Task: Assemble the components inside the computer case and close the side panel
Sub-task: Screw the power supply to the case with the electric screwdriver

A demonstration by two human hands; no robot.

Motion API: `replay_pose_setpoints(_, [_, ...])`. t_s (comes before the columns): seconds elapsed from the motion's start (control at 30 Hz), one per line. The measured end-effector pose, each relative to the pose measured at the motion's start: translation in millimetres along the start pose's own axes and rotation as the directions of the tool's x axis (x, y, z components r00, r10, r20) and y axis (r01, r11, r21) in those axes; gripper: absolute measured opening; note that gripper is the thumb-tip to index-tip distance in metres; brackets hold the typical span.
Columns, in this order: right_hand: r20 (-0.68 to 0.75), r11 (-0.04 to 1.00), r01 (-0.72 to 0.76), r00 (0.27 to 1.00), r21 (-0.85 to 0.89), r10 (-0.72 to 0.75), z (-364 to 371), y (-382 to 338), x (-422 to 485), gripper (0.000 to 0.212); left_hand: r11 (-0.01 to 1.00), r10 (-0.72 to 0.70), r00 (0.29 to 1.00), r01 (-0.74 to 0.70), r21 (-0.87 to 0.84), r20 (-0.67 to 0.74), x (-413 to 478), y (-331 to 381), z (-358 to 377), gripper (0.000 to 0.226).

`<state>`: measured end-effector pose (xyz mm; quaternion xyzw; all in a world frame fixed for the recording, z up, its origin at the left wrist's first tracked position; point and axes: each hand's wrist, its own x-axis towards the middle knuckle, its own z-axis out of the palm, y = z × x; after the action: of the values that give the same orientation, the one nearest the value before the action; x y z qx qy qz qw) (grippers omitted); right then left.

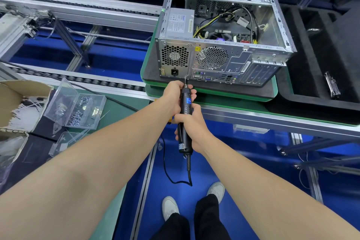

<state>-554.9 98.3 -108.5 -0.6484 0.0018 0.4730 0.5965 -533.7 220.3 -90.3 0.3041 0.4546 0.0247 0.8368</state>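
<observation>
The computer case (235, 58) lies on its side on a dark mat over a green-edged board (212, 94), which sits on the worktop's conveyor rails straight ahead of the person. Its open side faces up with no side panel on it. The bare silver metal shell shows a grey power supply (178, 23) in the near-left corner, a loose bundle of black and yellow cables (216, 18) across the middle, and empty drive bays at the far end. The rear panel faces the person, with two round mesh vents, a power socket and a row of ports along the bottom. Both hands hold a black electric screwdriver (186, 104) whose bit meets the rear panel's lower edge just below the power socket. The left hand (174, 96) has its grip wrapped round the tool's front end; the right hand (193, 128) has its grip clamped round the body further back. A clear plastic box of screws (85, 109) stands open to the left, beside a cardboard box (19, 91).
</observation>
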Motion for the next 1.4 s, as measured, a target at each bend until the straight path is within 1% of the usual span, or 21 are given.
replay_pose_setpoints(0.23, [0.025, 1.000, -0.001, 1.000, -0.027, 0.001, 1.5, -3.2, -0.5, 0.072, 0.991, -0.005, 1.000, 0.006, 0.132, -0.013, -8.5, 5.0, 1.8, 0.034])
replay_pose_setpoints(0.37, [0.029, 0.997, 0.019, 0.999, -0.071, -0.017, -0.2, -2.4, -1.3, 0.066, 0.980, -0.010, 1.000, 0.009, 0.201, 0.002, -13.5, 6.9, 3.6, 0.033])
replay_pose_setpoints(0.53, [-0.006, 0.997, 0.003, 1.000, -0.079, -0.004, 0.3, -3.7, -3.8, 0.067, 0.979, 0.009, 1.000, -0.004, 0.202, -0.019, -12.9, 3.9, 6.2, 0.033])
replay_pose_setpoints(0.7, [0.023, 0.998, -0.060, 0.998, 0.001, 0.060, 5.2, -0.6, -9.0, 0.058, 0.962, 0.011, 0.998, 0.008, 0.273, -0.069, -11.7, 0.4, -0.6, 0.023])
replay_pose_setpoints(0.8, [0.063, 0.993, -0.108, 0.993, 0.056, 0.104, 11.7, -1.3, -9.9, 0.049, 0.953, 0.009, 0.998, 0.008, 0.303, -0.055, -15.2, 4.6, -12.0, 0.017])
replay_pose_setpoints(0.87, [0.074, 0.983, -0.150, 0.987, 0.109, 0.142, 19.5, -5.5, -10.1, 0.040, 0.953, 0.006, 1.000, 0.003, 0.304, -0.028, -19.7, 10.3, -23.0, 0.020])
replay_pose_setpoints(0.97, [0.093, 0.968, -0.193, 0.979, 0.158, 0.181, 38.8, -11.2, -10.9, 0.026, 0.957, 0.004, 1.000, 0.000, 0.292, -0.016, -29.3, 18.7, -45.5, 0.033])
replay_pose_setpoints(1.1, [0.058, 0.946, -0.229, 0.973, 0.228, 0.222, 75.9, -10.3, -6.1, 0.024, 0.909, 0.047, 0.996, -0.013, 0.416, -0.071, -50.1, 22.4, -83.3, 0.028])
replay_pose_setpoints(1.2, [0.074, 0.914, -0.266, 0.964, 0.306, 0.256, 114.8, -3.0, -5.3, 0.022, 0.898, 0.092, 0.986, -0.021, 0.440, -0.139, -65.8, 21.2, -116.0, 0.021])
replay_pose_setpoints(1.33, [0.074, 0.958, -0.204, 0.978, 0.203, 0.192, 158.0, 21.9, -0.9, 0.018, 0.851, 0.230, 0.939, -0.066, 0.521, -0.256, -84.8, 17.5, -164.8, 0.016])
replay_pose_setpoints(1.4, [0.056, 0.983, -0.178, 0.983, 0.050, 0.175, 168.4, 35.9, 3.6, 0.019, 0.796, 0.266, 0.922, -0.045, 0.604, -0.281, -94.5, 15.6, -186.7, 0.016])
